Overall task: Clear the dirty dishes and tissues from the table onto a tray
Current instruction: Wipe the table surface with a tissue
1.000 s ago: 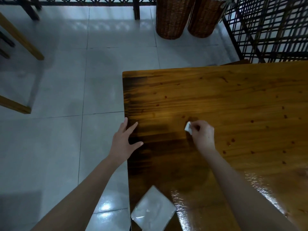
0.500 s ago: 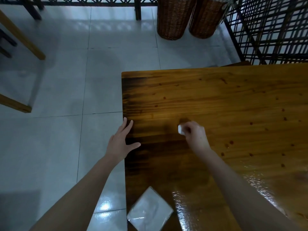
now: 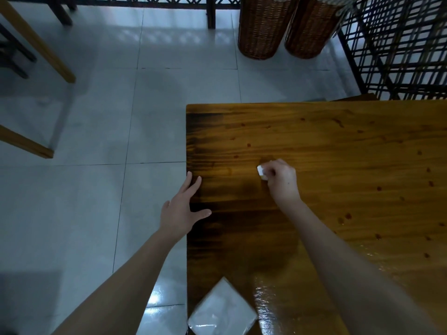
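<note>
My right hand [image 3: 281, 181] is closed around a small white wad of tissue [image 3: 260, 170] and presses it onto the brown wooden table [image 3: 338, 153], left of its middle. My left hand [image 3: 180, 209] lies flat and open at the table's left edge, fingers spread, thumb on the wood. A square pack of white tissues in clear wrap [image 3: 222, 310] sits at the near left corner of the table. No tray and no dishes are in view.
Small dark red spots [image 3: 344, 217] dot the tabletop, and its near right part shines wet. Two wicker baskets [image 3: 263, 27] stand on the tiled floor beyond the table, a dark lattice screen [image 3: 399, 49] at the right. Wooden furniture legs [image 3: 41, 47] stand far left.
My right hand has slid the tissue wad leftward across the table over the last second. My left hand has stayed at the table's edge.
</note>
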The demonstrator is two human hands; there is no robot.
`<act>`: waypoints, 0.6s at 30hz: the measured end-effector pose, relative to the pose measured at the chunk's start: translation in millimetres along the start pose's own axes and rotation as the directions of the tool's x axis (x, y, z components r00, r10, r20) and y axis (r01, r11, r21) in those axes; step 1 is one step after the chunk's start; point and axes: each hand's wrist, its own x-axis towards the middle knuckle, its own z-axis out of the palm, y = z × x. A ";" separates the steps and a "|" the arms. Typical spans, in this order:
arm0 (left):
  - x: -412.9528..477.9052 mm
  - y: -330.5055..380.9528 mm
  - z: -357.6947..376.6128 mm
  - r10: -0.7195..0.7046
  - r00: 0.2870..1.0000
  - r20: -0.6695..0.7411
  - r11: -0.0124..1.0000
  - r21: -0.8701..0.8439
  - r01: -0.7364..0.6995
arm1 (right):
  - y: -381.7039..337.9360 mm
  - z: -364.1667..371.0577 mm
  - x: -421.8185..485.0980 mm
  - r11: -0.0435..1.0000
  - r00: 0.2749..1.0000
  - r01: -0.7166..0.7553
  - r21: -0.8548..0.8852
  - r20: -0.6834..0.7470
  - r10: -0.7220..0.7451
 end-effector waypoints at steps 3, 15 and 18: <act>0.3 -0.8 0.4 -0.011 1.000 0.002 1.000 -0.019 0.011 | -16.1 10.0 5.1 0.999 1.000 -0.002 0.039 0.024 0.001; 3.1 -4.5 3.7 -0.009 1.000 0.009 1.000 -0.029 0.009 | -63.1 44.0 1.8 0.977 0.963 0.191 0.099 0.174 -0.206; 3.2 -6.6 4.2 0.023 1.000 -0.002 0.999 -0.025 -0.023 | -81.3 58.0 22.7 0.974 0.953 0.223 0.033 0.205 -0.225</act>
